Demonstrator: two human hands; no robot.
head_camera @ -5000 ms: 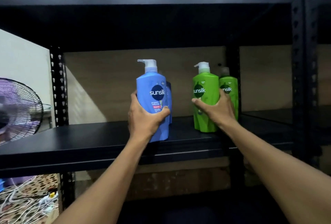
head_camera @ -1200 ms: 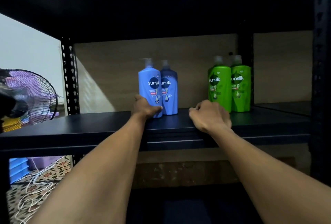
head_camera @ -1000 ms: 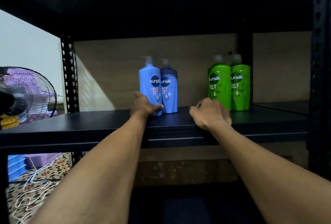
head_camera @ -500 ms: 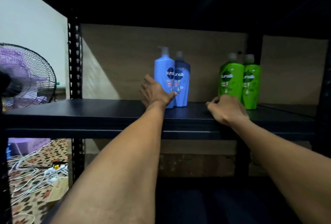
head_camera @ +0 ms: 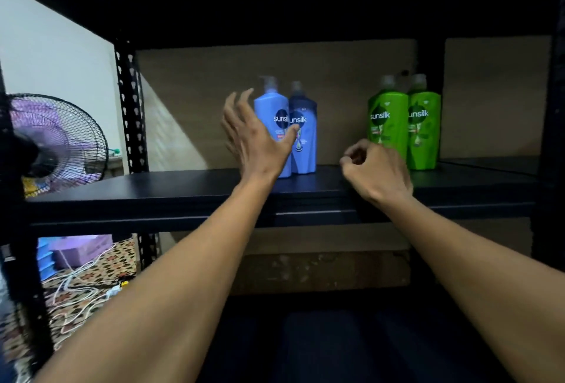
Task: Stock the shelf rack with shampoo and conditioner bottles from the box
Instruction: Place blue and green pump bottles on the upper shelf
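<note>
Two blue Sunsilk pump bottles stand side by side at the back of the black shelf (head_camera: 183, 190): a light blue bottle (head_camera: 273, 113) and a darker blue bottle (head_camera: 305, 141). To the right stand two green bottles, a left green bottle (head_camera: 387, 119) and a right green bottle (head_camera: 423, 128). My left hand (head_camera: 252, 141) is lifted with fingers spread, in front of the light blue bottle's left side, holding nothing. My right hand (head_camera: 377, 171) hovers over the shelf in front of the green bottles, fingers curled, nothing in it.
A standing fan (head_camera: 55, 141) is at the left beside the rack's perforated post (head_camera: 130, 107). Cables and a power strip (head_camera: 88, 288) lie on the patterned floor below. A dark shelf board hangs overhead. The box is not in view.
My left hand has come off the light blue bottle's base and risen with fingers spread. The right hand stays curled in front of the green bottles. The camera has moved closer.
</note>
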